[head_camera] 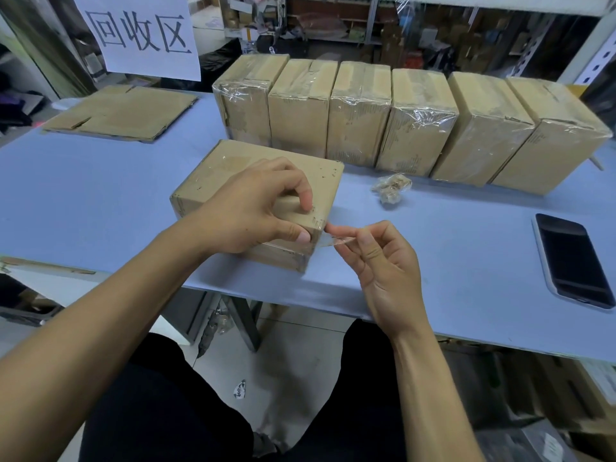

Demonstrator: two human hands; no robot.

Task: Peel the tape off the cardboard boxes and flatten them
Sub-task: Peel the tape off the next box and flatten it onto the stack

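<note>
A cardboard box lies flat near the front edge of the pale blue table. The person's left hand grips its near right corner, fingers curled over the top and thumb pressed on the side. The right hand pinches a strip of clear tape between thumb and fingertips, the strip stretching from the box corner. Behind, six taped boxes stand side by side in a row; the printing on their sides is too small to read. A flattened box lies at far left below a white sign reading "回收区". A wad of peeled tape and a dark phone lie to the right.
</note>
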